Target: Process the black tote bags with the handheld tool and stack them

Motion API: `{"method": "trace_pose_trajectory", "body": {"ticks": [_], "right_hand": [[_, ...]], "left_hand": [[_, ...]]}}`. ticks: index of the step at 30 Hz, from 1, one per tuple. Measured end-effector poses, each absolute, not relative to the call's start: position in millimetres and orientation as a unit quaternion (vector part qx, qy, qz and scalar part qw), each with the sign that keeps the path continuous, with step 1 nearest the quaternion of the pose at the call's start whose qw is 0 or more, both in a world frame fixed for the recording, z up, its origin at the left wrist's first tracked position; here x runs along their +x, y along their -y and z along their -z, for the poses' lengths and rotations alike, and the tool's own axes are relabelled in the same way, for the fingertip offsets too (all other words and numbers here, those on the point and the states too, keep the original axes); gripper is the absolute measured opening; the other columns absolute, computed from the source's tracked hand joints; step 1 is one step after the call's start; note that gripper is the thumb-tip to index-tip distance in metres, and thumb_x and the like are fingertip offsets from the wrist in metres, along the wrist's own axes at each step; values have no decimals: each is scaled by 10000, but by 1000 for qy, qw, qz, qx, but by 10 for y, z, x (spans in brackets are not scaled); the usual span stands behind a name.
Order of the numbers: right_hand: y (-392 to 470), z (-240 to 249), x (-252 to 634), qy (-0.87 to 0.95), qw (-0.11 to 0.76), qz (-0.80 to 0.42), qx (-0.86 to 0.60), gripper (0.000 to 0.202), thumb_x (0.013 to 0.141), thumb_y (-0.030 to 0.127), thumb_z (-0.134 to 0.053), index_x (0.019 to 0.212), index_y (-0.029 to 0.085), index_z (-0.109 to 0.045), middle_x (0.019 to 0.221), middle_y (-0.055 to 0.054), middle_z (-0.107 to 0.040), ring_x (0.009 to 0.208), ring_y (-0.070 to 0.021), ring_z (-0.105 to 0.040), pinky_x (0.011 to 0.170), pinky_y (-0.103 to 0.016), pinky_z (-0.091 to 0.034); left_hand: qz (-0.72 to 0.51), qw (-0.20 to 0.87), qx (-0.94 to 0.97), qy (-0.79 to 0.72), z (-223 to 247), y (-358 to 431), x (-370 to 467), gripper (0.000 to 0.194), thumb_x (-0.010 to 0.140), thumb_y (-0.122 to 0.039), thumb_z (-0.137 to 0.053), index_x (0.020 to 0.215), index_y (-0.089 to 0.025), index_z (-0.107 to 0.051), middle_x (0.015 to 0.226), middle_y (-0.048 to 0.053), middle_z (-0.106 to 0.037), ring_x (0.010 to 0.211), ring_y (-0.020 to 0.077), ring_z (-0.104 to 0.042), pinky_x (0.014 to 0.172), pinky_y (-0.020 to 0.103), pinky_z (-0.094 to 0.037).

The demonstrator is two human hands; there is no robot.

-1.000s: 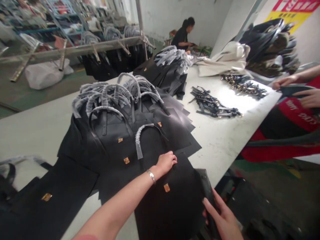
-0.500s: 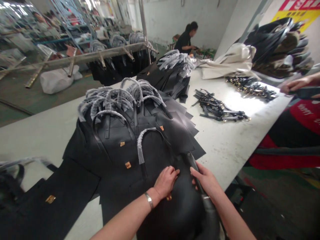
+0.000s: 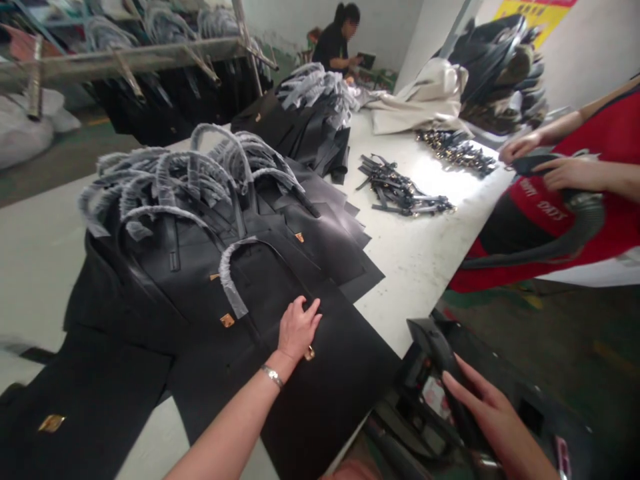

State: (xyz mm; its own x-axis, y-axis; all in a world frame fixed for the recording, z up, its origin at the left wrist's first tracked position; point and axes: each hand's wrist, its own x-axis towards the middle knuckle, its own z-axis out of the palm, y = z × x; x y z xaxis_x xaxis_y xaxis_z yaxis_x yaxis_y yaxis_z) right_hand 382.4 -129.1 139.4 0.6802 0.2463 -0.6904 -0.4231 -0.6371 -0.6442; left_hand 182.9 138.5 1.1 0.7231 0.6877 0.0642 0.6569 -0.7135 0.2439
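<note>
My left hand (image 3: 299, 328) lies on a black leather bag panel (image 3: 345, 360), fingers loosely spread, beside a small gold clasp (image 3: 310, 353). A handle (image 3: 233, 273) partly wrapped in clear plastic arches just beyond it. Off the table's edge at the lower right, my right hand (image 3: 487, 403) is closed round a black vacuum nozzle (image 3: 443, 347) with a flat, flared tip. The nozzle's tip is apart from the leather, and its rear end runs out of the picture.
More bag panels with plastic-wrapped handles (image 3: 165, 180) overlap across the white table (image 3: 400, 267). Black straps with metal fittings (image 3: 405, 190) lie to the right. A co-worker in a red apron (image 3: 615, 147) holds a similar hose tool (image 3: 585, 220). Another person (image 3: 335, 40) sits behind.
My right hand has carried the nozzle off the leather, past the table edge. The panel under my left hand now lies flatter. The view has swung right, showing more of the co-worker.
</note>
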Motion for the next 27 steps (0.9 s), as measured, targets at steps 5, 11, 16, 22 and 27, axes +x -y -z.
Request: {"method": "trace_pose_trajectory", "body": {"ticks": [5, 11, 16, 22, 27], "right_hand": [[1584, -1268, 3557, -61, 397, -435, -806, 983, 617, 608, -766, 1451, 165, -493, 528, 16, -629, 454, -212, -608, 432, -302, -467], [1797, -1006, 3304, -52, 414, -463, -782, 910, 684, 592, -723, 1452, 166, -483, 513, 33, -602, 440, -180, -589, 410, -262, -438], [1687, -853, 3367, -37, 437, -505, -743, 860, 731, 548, -704, 1467, 187, -447, 619, 21, -643, 469, -163, -598, 393, -240, -420], [1411, -938, 3550, -8, 480, -414, -774, 868, 732, 541, -696, 1465, 148, -445, 587, 43, -628, 493, -169, -585, 449, -271, -464], [1681, -997, 3614, -39, 490, -372, -787, 926, 711, 580, -723, 1479, 156, -426, 622, 31, -659, 556, -187, -614, 511, -295, -490]], "left_hand": [[-58, 59, 921, -380, -55, -1465, 1677, 339, 982, -335, -503, 1295, -268, -611, 1224, 132, -517, 955, 255, -555, 838, 407, -506], [-109, 135, 917, -358, -161, -1045, 2037, 347, 932, -84, -450, 1244, -176, -571, 1293, 158, -492, 1115, 282, -541, 943, 457, -490], [-46, 373, 915, -145, -87, -477, 2431, 351, 899, -81, -540, 1214, -232, -501, 1206, 54, -534, 1037, 171, -576, 929, 317, -523], [-12, 328, 929, -171, -75, -337, 2519, 307, 904, -131, -604, 1177, -220, -495, 1131, 42, -563, 1041, 187, -558, 925, 334, -507], [42, 225, 969, -97, -133, -376, 2685, 131, 964, -223, -556, 1092, -248, -565, 1046, 29, -596, 950, 174, -598, 767, 261, -521]]}}
